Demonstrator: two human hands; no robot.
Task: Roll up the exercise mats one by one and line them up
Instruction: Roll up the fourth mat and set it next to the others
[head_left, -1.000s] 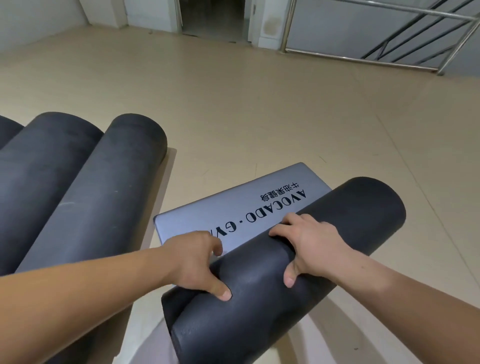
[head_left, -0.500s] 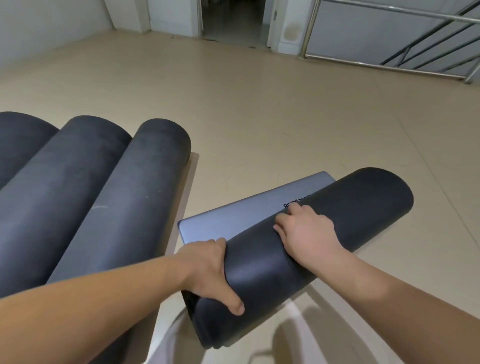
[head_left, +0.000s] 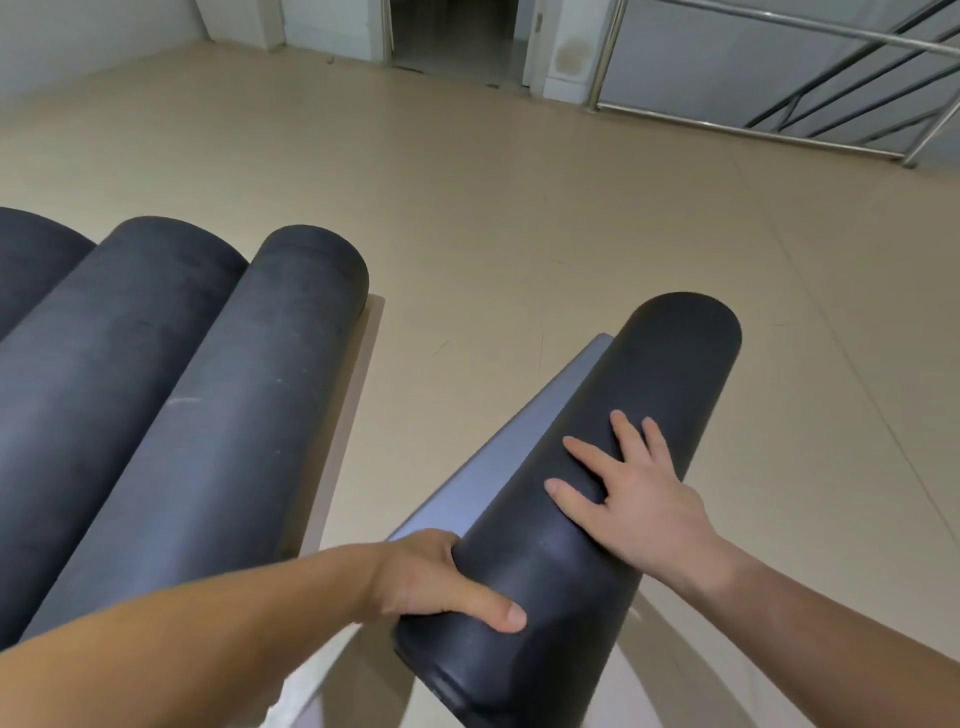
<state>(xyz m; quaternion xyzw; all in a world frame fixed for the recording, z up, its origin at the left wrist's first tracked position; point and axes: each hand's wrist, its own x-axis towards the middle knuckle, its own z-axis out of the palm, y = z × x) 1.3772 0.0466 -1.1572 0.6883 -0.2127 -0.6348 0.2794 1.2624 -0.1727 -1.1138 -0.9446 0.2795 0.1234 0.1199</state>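
Observation:
A dark, thick rolled exercise mat (head_left: 613, 478) lies diagonally on the floor in front of me. Only a narrow grey strip of its unrolled end (head_left: 519, 441) shows along the roll's left side. My left hand (head_left: 441, 582) grips the near end of the roll, thumb on top and fingers tucked under the left side. My right hand (head_left: 628, 499) lies flat on top of the roll with its fingers spread. To the left, three finished rolls (head_left: 171, 415) lie side by side, touching each other.
Beige floor (head_left: 493, 218) stretches ahead and to the right. A doorway (head_left: 452, 31) opens in the far wall. A metal stair railing (head_left: 779, 78) runs along the back right. A gap of floor separates the rolled mats from the one under my hands.
The roll has advanced over the flat end: the printed lettering is covered and only a thin grey strip is left. My right hand went from curled over the edge to flat on top.

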